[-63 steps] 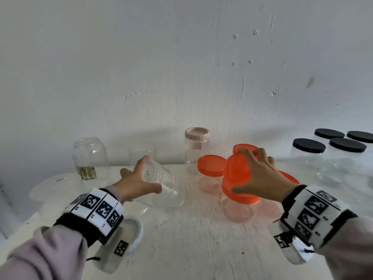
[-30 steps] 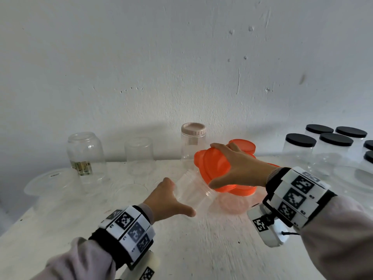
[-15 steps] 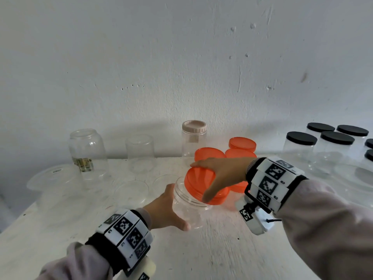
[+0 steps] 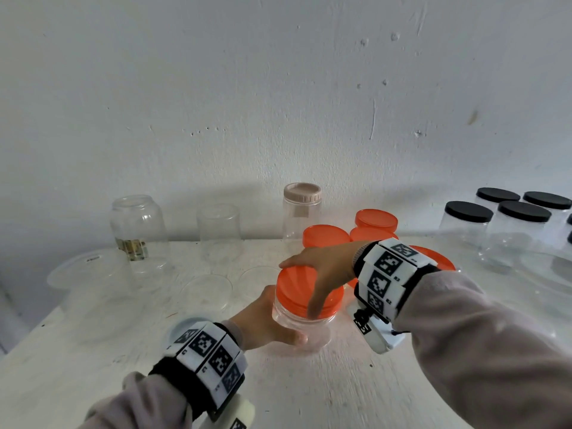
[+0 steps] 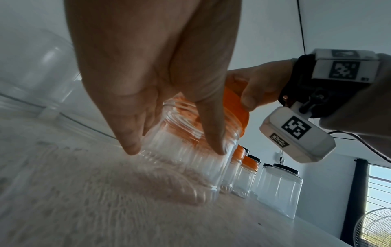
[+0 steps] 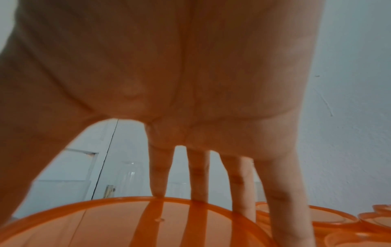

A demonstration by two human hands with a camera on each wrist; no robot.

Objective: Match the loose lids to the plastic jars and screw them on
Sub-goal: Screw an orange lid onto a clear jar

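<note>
A clear ribbed plastic jar (image 4: 301, 331) stands upright on the white table (image 4: 309, 391) near the middle. My left hand (image 4: 272, 320) grips its body from the left, thumb in front; in the left wrist view its fingers (image 5: 131, 145) wrap the jar (image 5: 190, 163). An orange lid (image 4: 291, 297) sits on the jar's mouth, slightly tilted. My right hand (image 4: 305, 286) grips this lid from above, thumb on the near rim and fingers spread to the far rim. In the right wrist view the fingers (image 6: 157, 180) reach across the lid (image 6: 105, 224).
Orange-lidded jars (image 4: 325, 236) stand right behind, black-lidded jars (image 4: 469, 212) at the far right. By the wall are a beige-lidded jar (image 4: 301, 196), an open glass jar (image 4: 136, 224) and a clear jar (image 4: 219, 233). Clear lids (image 4: 205, 286) lie at left.
My left hand brought the tilted clear jar to the middle and stood it up. My right hand carried the orange lid over and set it on the jar's mouth.
</note>
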